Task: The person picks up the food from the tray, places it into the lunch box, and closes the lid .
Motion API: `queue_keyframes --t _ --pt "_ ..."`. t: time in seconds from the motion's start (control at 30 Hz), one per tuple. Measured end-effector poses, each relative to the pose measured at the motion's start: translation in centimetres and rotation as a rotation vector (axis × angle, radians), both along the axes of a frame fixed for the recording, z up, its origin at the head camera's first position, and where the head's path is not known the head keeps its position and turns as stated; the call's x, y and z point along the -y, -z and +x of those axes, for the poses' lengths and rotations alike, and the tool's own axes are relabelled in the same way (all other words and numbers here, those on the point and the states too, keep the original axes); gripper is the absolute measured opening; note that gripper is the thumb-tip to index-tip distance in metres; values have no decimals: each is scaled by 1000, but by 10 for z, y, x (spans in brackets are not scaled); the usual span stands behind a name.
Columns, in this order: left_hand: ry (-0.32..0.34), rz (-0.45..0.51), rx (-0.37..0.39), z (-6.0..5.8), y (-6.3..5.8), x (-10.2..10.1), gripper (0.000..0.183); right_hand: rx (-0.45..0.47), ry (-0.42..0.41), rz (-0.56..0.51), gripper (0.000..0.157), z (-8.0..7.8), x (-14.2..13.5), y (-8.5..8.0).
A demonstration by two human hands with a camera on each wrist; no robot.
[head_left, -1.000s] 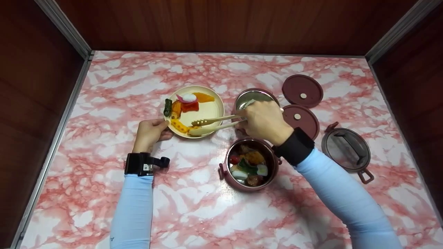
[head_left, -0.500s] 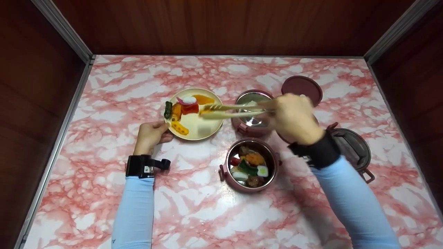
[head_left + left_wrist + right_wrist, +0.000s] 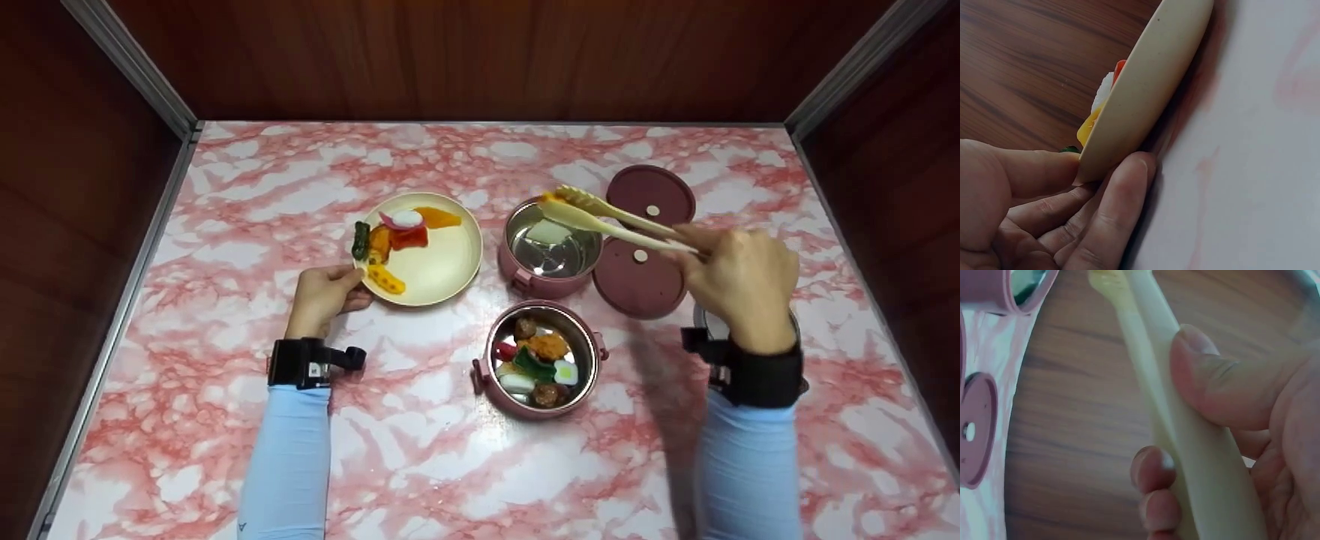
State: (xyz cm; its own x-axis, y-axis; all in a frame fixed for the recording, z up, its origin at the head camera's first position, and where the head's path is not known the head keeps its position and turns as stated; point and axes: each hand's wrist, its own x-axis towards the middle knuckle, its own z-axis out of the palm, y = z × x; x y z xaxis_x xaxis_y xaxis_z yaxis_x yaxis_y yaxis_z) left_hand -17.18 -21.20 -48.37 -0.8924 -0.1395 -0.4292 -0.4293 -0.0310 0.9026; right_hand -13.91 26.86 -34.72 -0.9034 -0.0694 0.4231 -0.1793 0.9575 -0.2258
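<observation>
My left hand pinches the near-left rim of a cream plate, thumb on top and fingers beneath; the left wrist view shows the plate between them. Food pieces lie along its left and far side, among them a yellow piece and a red piece. My right hand grips cream tongs, seen close up in the right wrist view. The tong tips hold a small orange-yellow piece above the far pink pot, where a pale block lies.
A second pink pot with several food pieces stands nearer me. Two maroon lids lie to the right of the far pot. A glass lid is mostly hidden under my right forearm. Dark wooden panels wall the table.
The tongs have lifted the orange-yellow piece off the plate and carried it right, over the far pot. My right hand has swung right; my left hand keeps its hold on the plate.
</observation>
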Motion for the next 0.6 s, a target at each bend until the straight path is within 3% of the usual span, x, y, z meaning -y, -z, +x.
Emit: queue_keyframes --t 0.2,0.6 --pt "12 2 0 0 -1 0 45 80 81 -46 33 8 3 24" --pt "10 -26 10 0 0 3 44 54 -15 81 25 -3 15 43"
